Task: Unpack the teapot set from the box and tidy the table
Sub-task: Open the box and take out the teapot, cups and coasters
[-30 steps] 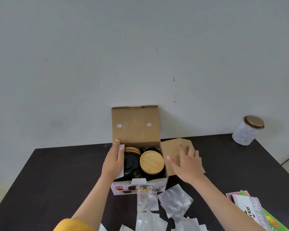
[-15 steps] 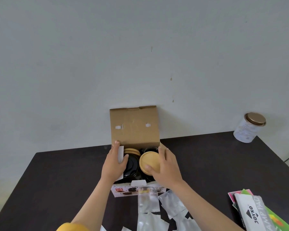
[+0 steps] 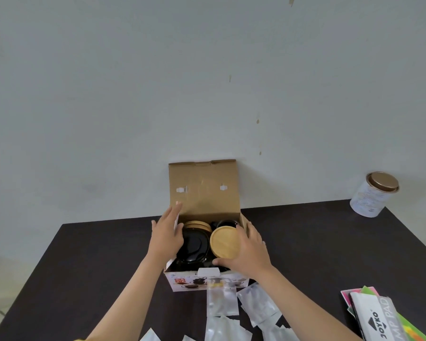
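Head view: open box point(image 3: 202, 193) on the dark desk point(image 3: 330, 242), both hands inside.
Right hand point(image 3: 250, 252) curls around the round wooden lid point(image 3: 225, 242); left hand point(image 3: 167, 233), fingers straight, rests on the black teapot point(image 3: 194, 247). Clear plastic bags point(image 3: 231, 313) lie before the box.

Inside the brown matt cardboard box point(image 3: 203, 193) lie a glossy black round teapot point(image 3: 194, 244) and, beside it, a smooth pale wooden round lid point(image 3: 225, 241).

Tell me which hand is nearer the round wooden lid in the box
Right. The right hand grips the wooden lid at its edge; the left hand rests beside it at the box's left side.
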